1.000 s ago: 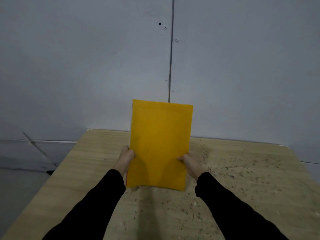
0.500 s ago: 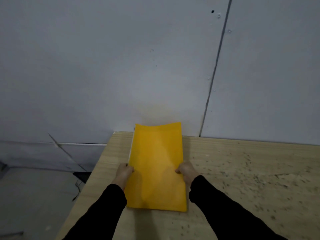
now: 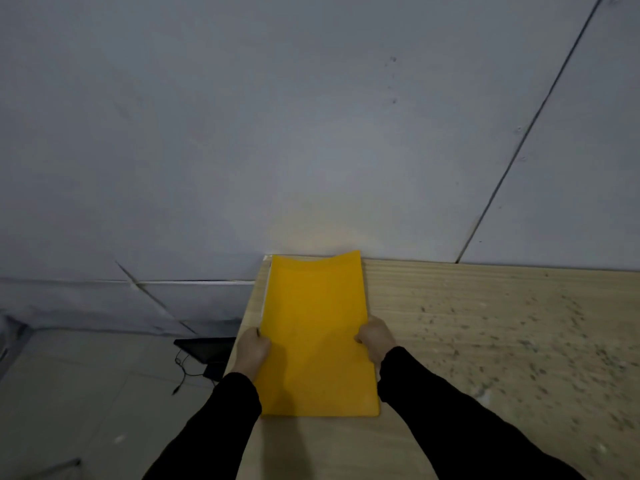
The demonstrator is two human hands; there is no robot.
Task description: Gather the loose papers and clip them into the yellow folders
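Note:
A closed yellow folder (image 3: 315,334) lies lengthwise near the left edge of the wooden table (image 3: 485,323), its far end almost at the wall. A thin white paper edge shows along its left side. My left hand (image 3: 251,351) grips the folder's left edge, thumb on the cover. My right hand (image 3: 375,339) grips the right edge the same way. Both arms are in black sleeves.
The grey panelled wall (image 3: 311,133) stands right behind the table's far edge. On the floor to the left lie a dark flat device (image 3: 207,346) and a cable (image 3: 183,372). The tabletop to the right is speckled with dark marks.
The folder came down from upright in the air to lying almost flat near the table's left edge, held by both hands throughout. The view swung left.

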